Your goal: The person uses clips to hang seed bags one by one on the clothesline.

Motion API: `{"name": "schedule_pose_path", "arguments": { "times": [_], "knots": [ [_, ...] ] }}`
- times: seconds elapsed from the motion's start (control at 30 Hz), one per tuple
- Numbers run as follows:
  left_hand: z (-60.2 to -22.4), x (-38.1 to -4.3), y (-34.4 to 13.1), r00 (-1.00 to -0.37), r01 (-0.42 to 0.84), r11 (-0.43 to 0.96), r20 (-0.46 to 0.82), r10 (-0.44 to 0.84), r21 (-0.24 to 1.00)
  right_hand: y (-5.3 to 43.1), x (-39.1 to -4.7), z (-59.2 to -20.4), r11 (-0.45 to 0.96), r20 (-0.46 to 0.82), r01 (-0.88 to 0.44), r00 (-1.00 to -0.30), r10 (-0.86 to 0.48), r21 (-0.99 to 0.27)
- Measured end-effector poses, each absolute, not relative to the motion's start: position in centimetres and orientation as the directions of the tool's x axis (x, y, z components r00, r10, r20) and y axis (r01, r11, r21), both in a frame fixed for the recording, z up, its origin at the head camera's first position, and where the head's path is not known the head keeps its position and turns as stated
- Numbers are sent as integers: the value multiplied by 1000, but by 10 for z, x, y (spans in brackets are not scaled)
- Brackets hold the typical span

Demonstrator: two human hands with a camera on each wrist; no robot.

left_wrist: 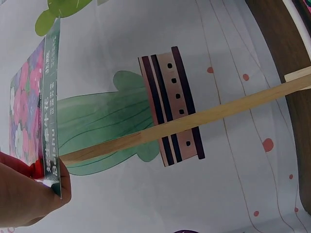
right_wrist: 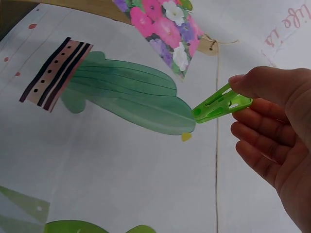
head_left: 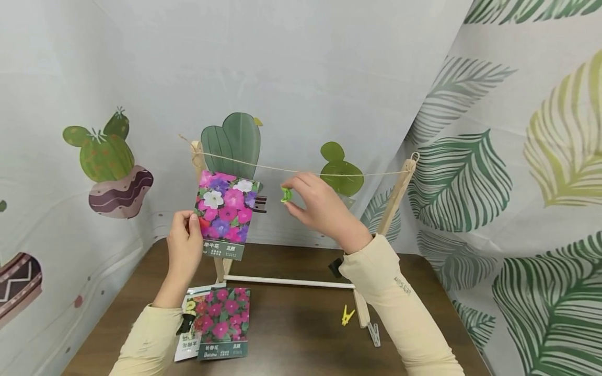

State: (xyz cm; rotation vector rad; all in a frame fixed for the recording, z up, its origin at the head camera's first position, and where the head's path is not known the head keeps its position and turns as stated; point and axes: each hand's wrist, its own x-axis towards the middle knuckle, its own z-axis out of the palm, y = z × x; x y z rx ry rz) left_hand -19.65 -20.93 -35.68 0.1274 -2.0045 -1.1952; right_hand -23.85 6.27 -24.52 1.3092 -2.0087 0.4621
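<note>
At centre-left of the head view, I have the left hand point(head_left: 185, 240) pinching the flower packet point(head_left: 227, 211) by its lower left edge, a grip that seems meant to leave the top free, just below the string point(head_left: 277, 168). Near the middle, the right hand point(head_left: 324, 206) pinches a green clip point(head_left: 286, 195). At lower left on the bench point(head_left: 296, 329), a magenta-flowered packet point(head_left: 224, 318) overlaps a paler packet point(head_left: 188, 349); a yellow clip point(head_left: 347, 316) and a grey clip point(head_left: 374, 334) lie at lower right, presumably for easy reach. In the left wrist view, I get the packet steeply angled at far left, a wooden post point(left_wrist: 228, 114) crossing rightward. In the right wrist view, thumb and forefinger hold the clip's handle end, probably to aim its nose leftward; it overlaps the string, but I can't tell whether they touch.
</note>
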Motion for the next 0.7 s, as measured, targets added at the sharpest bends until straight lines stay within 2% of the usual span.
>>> {"name": "schedule_pose_path", "arguments": {
  "times": [0.47, 0.7],
  "knots": [
    [-349, -203, -206, -701, 319, 488, 548, -456, 813, 41, -252, -212, 261, 782, -962, -220, -584, -76],
    [-345, -206, -203, -701, 344, 463, 551, -452, 817, 24, -257, -200, 229, 775, -961, -260, -576, -152]
  ]
}}
